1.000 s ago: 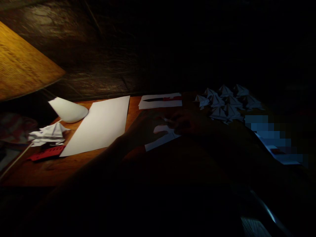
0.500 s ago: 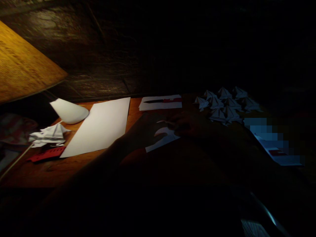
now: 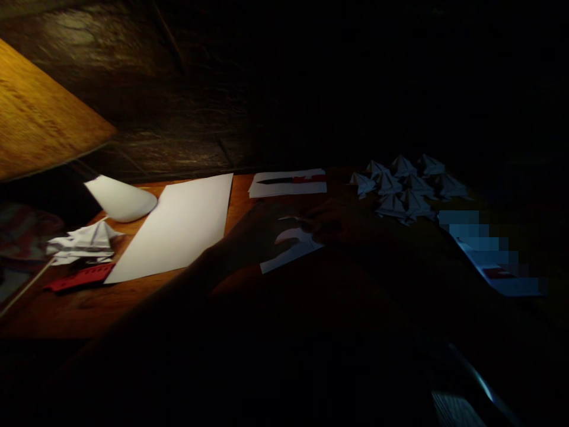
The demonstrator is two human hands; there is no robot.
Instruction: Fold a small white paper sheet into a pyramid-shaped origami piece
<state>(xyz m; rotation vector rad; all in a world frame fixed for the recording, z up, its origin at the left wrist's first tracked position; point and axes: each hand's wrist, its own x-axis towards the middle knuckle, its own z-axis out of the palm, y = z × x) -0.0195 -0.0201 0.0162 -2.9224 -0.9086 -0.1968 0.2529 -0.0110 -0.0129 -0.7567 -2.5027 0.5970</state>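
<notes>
The scene is very dark. My left hand (image 3: 260,234) and my right hand (image 3: 340,222) rest together on a small white piece of paper (image 3: 288,255) in the middle of the wooden table (image 3: 89,302). Both hands are only dark shapes, and their fingers seem pressed down on the paper. A thin light sliver shows between them. A large blank white sheet (image 3: 178,225) lies just left of my left hand.
Several folded paper figures (image 3: 406,187) are grouped at the back right. A knife with a red handle (image 3: 293,179) lies on white paper behind my hands. At the left are a curled sheet (image 3: 120,198), crumpled folded paper (image 3: 84,240), a red ruler (image 3: 80,277) and a lampshade (image 3: 40,118).
Hardly anything differs. The view has shifted slightly, and my hands stay on the small paper with only small movements of the fingers.
</notes>
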